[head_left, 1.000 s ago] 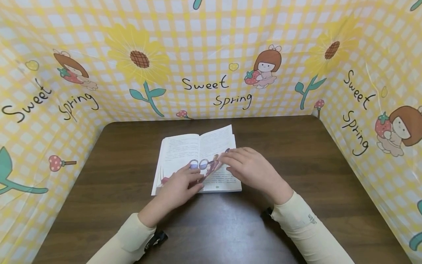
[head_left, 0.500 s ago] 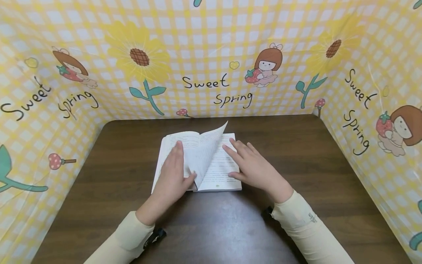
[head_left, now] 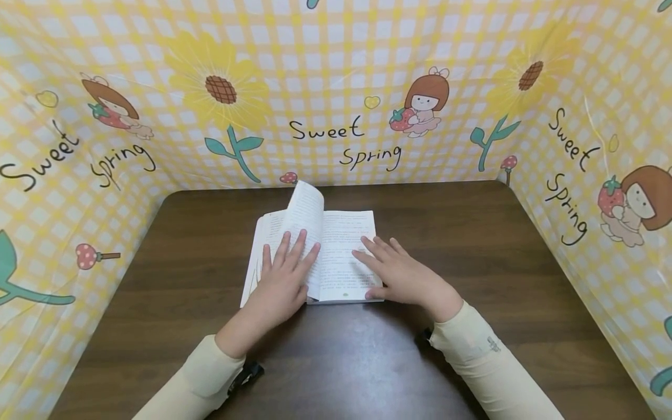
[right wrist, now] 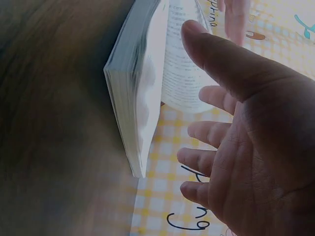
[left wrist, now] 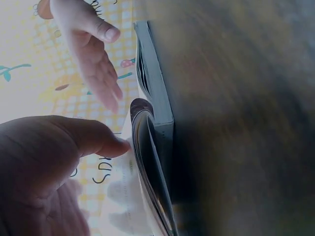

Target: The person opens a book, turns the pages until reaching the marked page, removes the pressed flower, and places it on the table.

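Note:
An open book [head_left: 341,233] with printed text lies in the middle of the table. One page [head_left: 305,204] stands partly lifted and curls over toward the left half. My left hand [head_left: 280,286] is over the left half and this page, fingers spread and straight. In the left wrist view its thumb reaches close to the page edges [left wrist: 142,147]; whether it touches is unclear. Above the right page, near its right edge, is my right hand [head_left: 409,277], fingers apart and holding nothing. The right wrist view shows a gap between those fingers and the book's thick page block [right wrist: 125,93].
Brown wood-grain table [head_left: 472,245] surrounds the book on all sides. Yellow checked cloth walls [head_left: 336,76] with printed flowers and lettering rise at the back, left and right. Black straps with devices [head_left: 247,376] sit at both wrists.
A page, earlier leaning from the right with a coloured picture showing, has swung over to the left. My left hand followed and spread its fingers; my right hand has drawn off that page.

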Tool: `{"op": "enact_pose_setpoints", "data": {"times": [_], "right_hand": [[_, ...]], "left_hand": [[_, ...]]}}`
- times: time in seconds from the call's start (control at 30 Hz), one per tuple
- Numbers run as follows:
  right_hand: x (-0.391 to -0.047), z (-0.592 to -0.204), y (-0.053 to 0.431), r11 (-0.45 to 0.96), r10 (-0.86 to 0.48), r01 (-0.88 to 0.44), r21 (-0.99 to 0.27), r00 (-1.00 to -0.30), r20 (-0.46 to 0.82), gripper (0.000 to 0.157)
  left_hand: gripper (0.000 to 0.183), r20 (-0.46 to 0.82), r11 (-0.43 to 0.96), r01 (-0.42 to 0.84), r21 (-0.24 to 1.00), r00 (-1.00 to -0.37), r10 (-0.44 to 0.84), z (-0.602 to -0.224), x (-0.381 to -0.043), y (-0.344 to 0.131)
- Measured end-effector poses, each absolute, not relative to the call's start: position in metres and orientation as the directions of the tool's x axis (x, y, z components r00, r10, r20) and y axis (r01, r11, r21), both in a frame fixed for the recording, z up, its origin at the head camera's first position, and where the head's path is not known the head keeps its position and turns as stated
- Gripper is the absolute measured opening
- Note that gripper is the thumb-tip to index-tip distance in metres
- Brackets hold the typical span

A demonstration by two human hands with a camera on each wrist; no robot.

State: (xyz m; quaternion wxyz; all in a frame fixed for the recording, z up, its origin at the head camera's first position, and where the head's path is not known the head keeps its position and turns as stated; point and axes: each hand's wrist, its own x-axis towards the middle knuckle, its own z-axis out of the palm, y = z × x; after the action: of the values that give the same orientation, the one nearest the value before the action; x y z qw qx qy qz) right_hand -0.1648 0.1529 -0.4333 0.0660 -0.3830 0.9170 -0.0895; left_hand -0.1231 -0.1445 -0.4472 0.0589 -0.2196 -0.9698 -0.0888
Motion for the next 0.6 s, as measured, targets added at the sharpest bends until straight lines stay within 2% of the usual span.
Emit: {"op": "enact_pose_setpoints", "data": {"times": [0.17, 0.33, 0.6], "right_hand": [[-0.1640, -0.4341, 0.1518, 0.665, -0.739, -0.718, -0.205, -0.673, -0.042, 0.088], [-0.1635, -0.4358, 0.1502, 0.669, -0.739, -0.716, -0.201, -0.668, -0.082, 0.091], [-0.1632, -0.4390, 0.1476, 0.680, -0.731, -0.705, -0.201, -0.670, -0.125, 0.090]], "left_hand": [[0.077, 0.076, 0.874, 0.458, 0.163, -0.889, 0.451, -0.4470, -0.1219, -0.1449], [0.064, 0.019, 0.858, 0.483, 0.173, -0.873, 0.488, -0.4472, -0.1205, -0.1473], [0.063, -0.086, 0.875, 0.417, 0.246, -0.889, 0.449, -0.4463, -0.1199, -0.1525]]}}
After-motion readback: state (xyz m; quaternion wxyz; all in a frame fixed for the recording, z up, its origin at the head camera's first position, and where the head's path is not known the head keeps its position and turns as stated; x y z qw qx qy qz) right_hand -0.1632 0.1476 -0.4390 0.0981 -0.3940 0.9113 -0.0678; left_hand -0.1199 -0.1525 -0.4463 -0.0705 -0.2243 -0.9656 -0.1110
